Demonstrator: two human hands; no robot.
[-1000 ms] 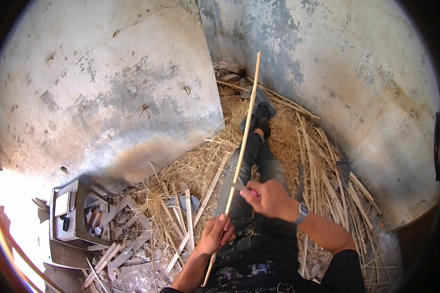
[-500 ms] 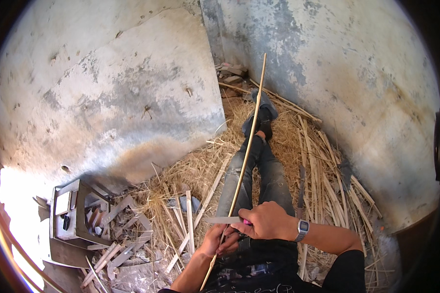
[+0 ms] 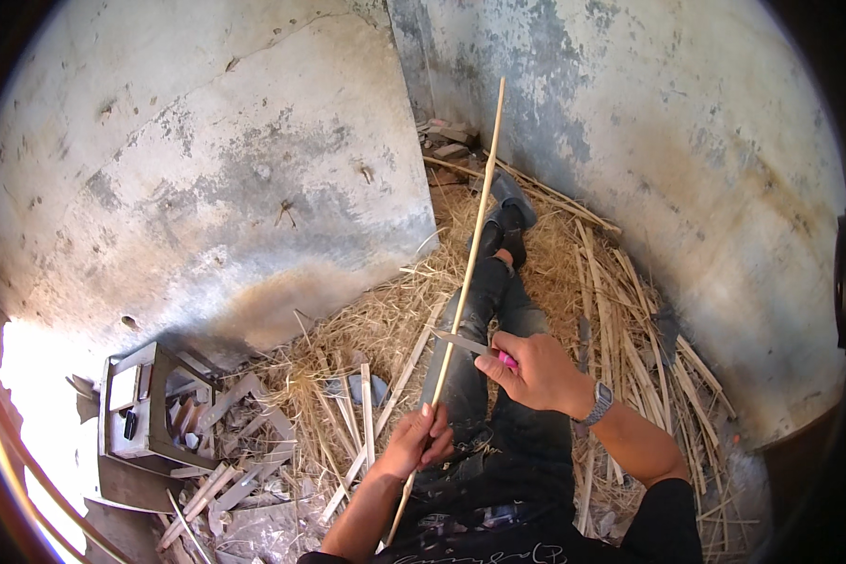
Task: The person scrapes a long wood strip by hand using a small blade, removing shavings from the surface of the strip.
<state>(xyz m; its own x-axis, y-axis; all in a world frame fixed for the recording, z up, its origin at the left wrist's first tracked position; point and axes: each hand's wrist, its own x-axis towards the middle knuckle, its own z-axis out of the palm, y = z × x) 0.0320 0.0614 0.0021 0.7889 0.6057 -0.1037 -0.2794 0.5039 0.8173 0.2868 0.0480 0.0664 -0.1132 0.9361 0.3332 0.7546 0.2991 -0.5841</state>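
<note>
A long pale wooden stick [image 3: 472,254], perhaps bamboo, slants from my lap up past my outstretched legs. My left hand [image 3: 414,442] is closed round its lower part, thumb laid along it. In my right hand [image 3: 539,371] is a knife [image 3: 464,344] with a pink handle, partly hidden by the fingers. Its blade points left and crosses the stick a little beyond my left hand, seemingly touching it. A metal watch [image 3: 601,402] sits on my right wrist.
Straw and shavings [image 3: 348,329] cover the floor around my legs. Long split strips [image 3: 611,329] lie to the right by the wall. At left, a wooden stool-like frame [image 3: 132,414] stands beside scrap pieces. Peeling walls [image 3: 254,169] rise ahead.
My right hand and the knife have moved forward along the stick, away from my left hand. The stick's far end sits slightly higher and to the left.
</note>
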